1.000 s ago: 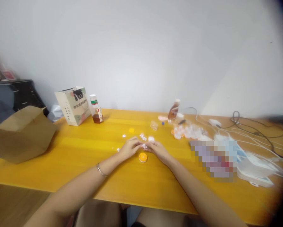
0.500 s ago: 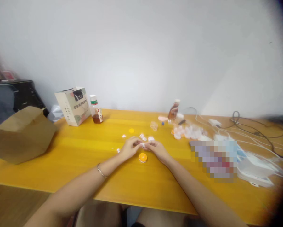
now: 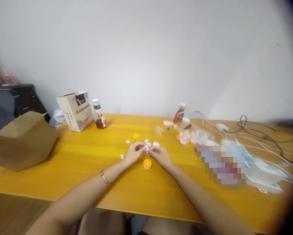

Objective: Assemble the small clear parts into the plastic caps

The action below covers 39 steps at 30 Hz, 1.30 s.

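Over the middle of the table, my left hand [image 3: 134,152] and my right hand [image 3: 161,156] meet at the fingertips. Both pinch one small white part [image 3: 146,148], too small and blurred for its kind to show. Just behind it lie several small white pieces [image 3: 148,144] and a round white disc [image 3: 156,144]. An orange-topped round case [image 3: 147,164] sits in front of my hands. Left of them are a yellow disc [image 3: 136,135], a small white piece [image 3: 128,141] and another white bit [image 3: 122,156] near my left wrist.
A brown paper bag [image 3: 21,140], a printed gift bag [image 3: 76,111] and a bottle [image 3: 99,116] stand left on the wooden table [image 3: 126,192]. Behind right are a brown bottle [image 3: 179,115] and a cluster of white and orange round pieces [image 3: 195,137]. Cables [image 3: 266,137] and a white box [image 3: 263,179] lie far right.
The fingertips have shifted slightly around the small white part, which now shows a little higher between them. The other things on the table stay where they were.
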Available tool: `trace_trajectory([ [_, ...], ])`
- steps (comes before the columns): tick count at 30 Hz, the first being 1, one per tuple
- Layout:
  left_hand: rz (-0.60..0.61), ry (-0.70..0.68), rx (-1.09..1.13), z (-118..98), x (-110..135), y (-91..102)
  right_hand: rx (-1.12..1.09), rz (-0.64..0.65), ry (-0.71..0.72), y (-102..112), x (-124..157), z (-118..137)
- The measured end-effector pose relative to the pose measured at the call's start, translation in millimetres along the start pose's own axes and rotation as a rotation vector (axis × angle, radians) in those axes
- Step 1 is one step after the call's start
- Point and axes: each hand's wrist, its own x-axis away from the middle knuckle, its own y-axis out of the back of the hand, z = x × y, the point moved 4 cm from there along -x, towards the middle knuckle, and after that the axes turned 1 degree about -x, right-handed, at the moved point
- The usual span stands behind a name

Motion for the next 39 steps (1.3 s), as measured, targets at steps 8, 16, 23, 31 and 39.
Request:
trace_trajectory([
  [8,0.010,-0.007,0.016,2.7,0.0,-0.8,0.256,-0.012,0.108,-0.4,0.8,1.5],
  [16,0.025,-0.021,-0.042,5.2,-1.1,-1.6,0.341,0.032,0.199,-4.5,2.1,0.0],
  [23,0.008,-0.005,-0.011,4.2,-1.6,-1.6,0.356,0.001,0.210,-4.0,1.7,0.2],
  [31,0.008,0.012,0.045,-0.3,-0.1,-2.3,0.358,-0.014,0.208,-0.5,2.0,1.6],
  [39,0.014,0.021,0.047,3.2,0.1,-1.8,0.353,-0.009,0.172,0.5,3.0,1.9],
])
